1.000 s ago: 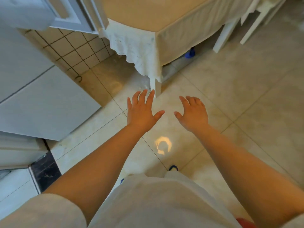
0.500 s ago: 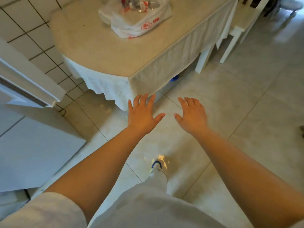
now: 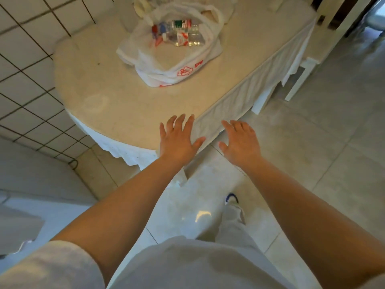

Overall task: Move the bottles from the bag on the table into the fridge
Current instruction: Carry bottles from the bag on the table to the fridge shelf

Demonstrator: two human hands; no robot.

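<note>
Bottles [image 3: 183,35] of clear plastic lie on their sides in the white plastic bag [image 3: 173,59] on the beige round table [image 3: 108,94], ahead of both empty, spread hands, left hand [image 3: 178,140] nearer than right hand [image 3: 241,141].

Left hand [image 3: 177,140]: palm down, fingers straight and spread, over the near edge of the table [image 3: 116,105]; holds nothing.
Right hand [image 3: 241,140]: palm down, fingers relaxed, over the floor [image 3: 312,142] just beside the table; holds nothing.
Bag [image 3: 166,59]: white plastic with red print, lying open on the table, well apart from both hands.
Bottles [image 3: 183,37]: clear, lying inside the bag.
Wall [image 3: 27,65]: white tiles, left of the table.
</note>
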